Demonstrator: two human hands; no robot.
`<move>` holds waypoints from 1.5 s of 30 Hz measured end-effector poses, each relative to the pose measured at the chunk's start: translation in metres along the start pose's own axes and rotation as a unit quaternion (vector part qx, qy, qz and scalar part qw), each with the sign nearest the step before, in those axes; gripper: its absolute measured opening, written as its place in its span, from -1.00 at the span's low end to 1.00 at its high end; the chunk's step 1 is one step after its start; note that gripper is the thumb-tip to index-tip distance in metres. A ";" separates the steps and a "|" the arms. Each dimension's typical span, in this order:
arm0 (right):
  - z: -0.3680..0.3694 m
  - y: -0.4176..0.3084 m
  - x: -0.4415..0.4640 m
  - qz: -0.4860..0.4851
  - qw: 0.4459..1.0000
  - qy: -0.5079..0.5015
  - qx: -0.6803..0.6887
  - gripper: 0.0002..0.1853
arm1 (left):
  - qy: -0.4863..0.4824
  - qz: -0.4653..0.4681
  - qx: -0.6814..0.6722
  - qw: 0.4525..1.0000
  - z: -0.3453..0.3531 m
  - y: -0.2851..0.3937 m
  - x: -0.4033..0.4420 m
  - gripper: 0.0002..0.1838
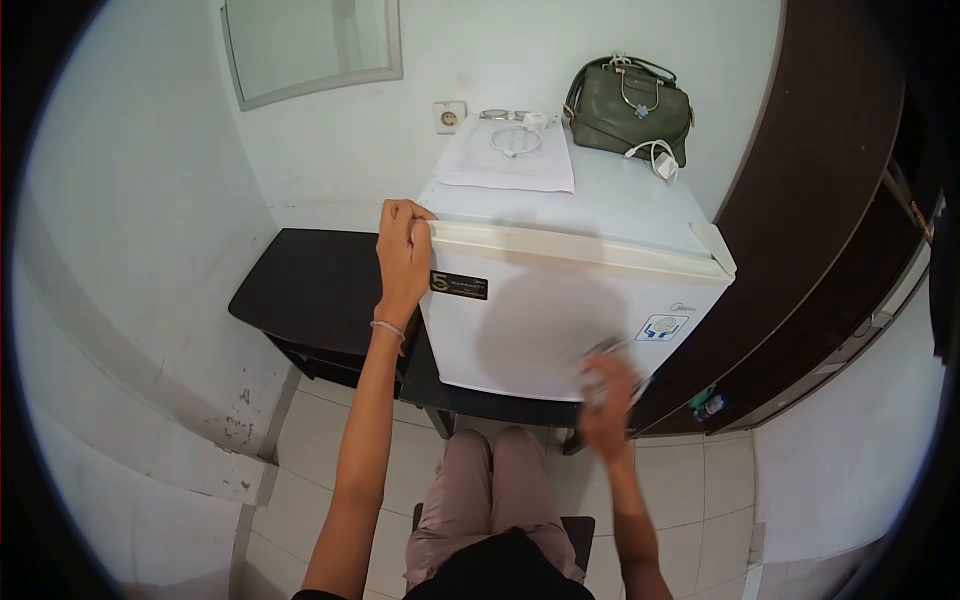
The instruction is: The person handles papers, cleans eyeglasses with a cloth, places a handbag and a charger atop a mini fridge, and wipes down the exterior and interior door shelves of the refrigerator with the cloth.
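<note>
A small white refrigerator (540, 330) stands in front of me on a black table, its door facing me. My left hand (404, 255) is closed around the door's upper left corner, fingers curled over the edge. Low on the right part of the door front, my right hand (608, 400) is smeared by motion. In its fingers is a grey and dark patterned cloth (597, 385), blurred and partly hidden by the hand. Near the left hand is a black warranty sticker (459, 285); a blue and white label (662, 328) sits above the right hand.
On the refrigerator top lie a white cloth (470, 165), glasses, white chargers with cables (665, 165) and a green handbag (630, 110). A black table (310, 270) extends left. A dark wooden cabinet (800, 200) stands close on the right. Above is a wall socket (449, 117).
</note>
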State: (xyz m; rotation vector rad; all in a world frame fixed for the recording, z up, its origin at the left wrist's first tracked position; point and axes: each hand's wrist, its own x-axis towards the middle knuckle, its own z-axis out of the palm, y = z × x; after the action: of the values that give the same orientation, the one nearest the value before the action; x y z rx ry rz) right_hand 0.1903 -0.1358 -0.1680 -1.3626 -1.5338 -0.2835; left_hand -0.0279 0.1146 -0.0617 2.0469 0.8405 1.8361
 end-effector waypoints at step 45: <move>0.175 -0.135 0.159 0.003 0.980 0.157 -0.126 -0.50 | -0.222 -0.065 -0.034 0.972 -0.039 -0.026 0.051 -0.75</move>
State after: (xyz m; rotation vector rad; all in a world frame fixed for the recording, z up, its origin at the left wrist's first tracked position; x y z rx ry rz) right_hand 0.0120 0.0425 -0.0648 -1.4379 -1.2587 -0.6747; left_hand -0.0706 0.1573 -0.0279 2.1767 0.7499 1.2463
